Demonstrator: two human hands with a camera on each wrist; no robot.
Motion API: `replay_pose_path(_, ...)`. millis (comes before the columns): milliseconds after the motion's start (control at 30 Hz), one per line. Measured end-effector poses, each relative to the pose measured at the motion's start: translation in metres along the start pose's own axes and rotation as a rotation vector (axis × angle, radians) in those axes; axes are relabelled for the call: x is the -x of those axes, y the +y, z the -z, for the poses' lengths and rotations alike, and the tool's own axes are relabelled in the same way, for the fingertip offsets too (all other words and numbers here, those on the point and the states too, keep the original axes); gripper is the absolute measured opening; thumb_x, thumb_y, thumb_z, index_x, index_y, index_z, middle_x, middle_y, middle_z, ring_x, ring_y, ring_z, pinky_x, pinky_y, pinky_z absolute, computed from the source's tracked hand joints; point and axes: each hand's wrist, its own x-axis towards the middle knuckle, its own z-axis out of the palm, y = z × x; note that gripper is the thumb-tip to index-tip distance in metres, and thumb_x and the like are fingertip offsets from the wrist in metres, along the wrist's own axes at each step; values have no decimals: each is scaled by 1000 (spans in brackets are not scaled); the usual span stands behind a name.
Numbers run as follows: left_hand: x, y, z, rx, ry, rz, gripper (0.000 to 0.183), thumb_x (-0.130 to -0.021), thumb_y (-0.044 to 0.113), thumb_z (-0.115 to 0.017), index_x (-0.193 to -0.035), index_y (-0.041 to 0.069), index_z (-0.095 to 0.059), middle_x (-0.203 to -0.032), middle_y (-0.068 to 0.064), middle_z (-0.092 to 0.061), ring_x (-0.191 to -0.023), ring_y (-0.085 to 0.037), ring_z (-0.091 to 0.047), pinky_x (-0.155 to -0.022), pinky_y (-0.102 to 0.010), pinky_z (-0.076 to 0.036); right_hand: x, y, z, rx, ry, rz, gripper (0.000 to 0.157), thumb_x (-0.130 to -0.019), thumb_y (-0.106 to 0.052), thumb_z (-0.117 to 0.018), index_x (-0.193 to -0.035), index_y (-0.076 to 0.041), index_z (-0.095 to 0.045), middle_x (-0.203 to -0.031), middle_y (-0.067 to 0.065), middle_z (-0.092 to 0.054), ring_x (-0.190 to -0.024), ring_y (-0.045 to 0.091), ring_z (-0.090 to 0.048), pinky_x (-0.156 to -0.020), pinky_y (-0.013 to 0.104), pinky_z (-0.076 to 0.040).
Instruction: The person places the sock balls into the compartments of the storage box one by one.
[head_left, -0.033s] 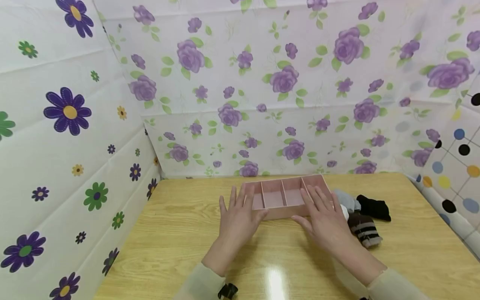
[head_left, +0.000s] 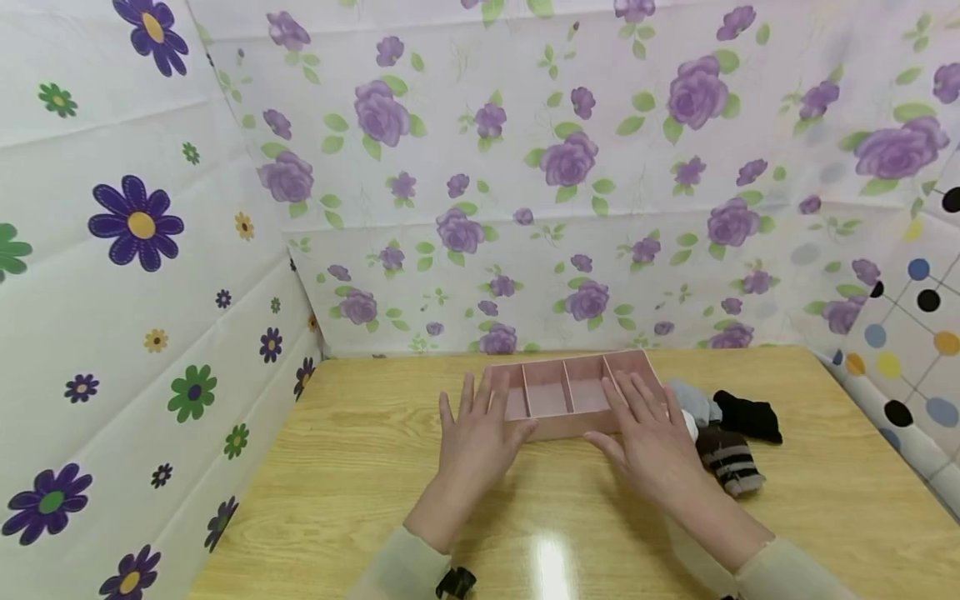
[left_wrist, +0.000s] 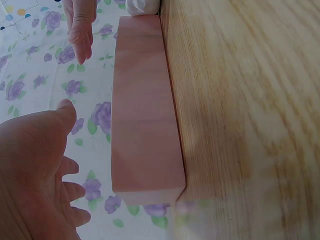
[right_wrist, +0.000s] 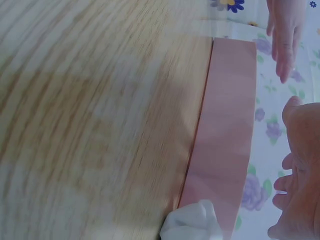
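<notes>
With the fingers of the left hand (head_left: 474, 437) and right hand (head_left: 654, 437) spread and nothing held, both are best held above the pink box (head_left: 570, 426), which is set on the table (head_left: 360, 450) beside the socks (head_left: 748, 417), so its sides are not bumped.

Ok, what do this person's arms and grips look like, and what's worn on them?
The left grip and right grip are bare five-fingered human hands, with no gloves or rings visible. The left sleeve and right sleeve are pale cream, without visible markings. A small black object shows by the left sleeve; I can't tell what it is.
</notes>
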Motion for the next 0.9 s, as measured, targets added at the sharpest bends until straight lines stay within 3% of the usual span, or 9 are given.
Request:
replay_pose_path(433,-2,-1,1,0,-3,2,91,-109,73,-44,-179,21,-18,-184,-9,-15,-169,-39,-6,-128,-77,-3,-2,6,4,6,20,10,87,-112,-60,-56,-177,-12,-25,-181,17,-25,-166,43,-22,-131,69,-9)
replay_pose_path(633,-4,-2,1,21,0,7,91,-110,72,-46,-179,20,-20,-184,-10,-16,-169,-39,-6,-127,-77,-3,-4,10,4,1,19,-4,89,-112,-61,-55,-178,-12,-22,-179,21,-27,-166,43,-21,-133,66,-2)
replay_pose_path(900,-11,-2,-2,37,-25,29,94,-109,74,-44,-179,18,-17,-184,-8,-11,-169,-38,-5,-128,-76,0,-6,18,2,-6,16,-19,88,-112,-60,-57,-175,-6,-29,-178,24,-28,-165,45,-23,-132,68,-2)
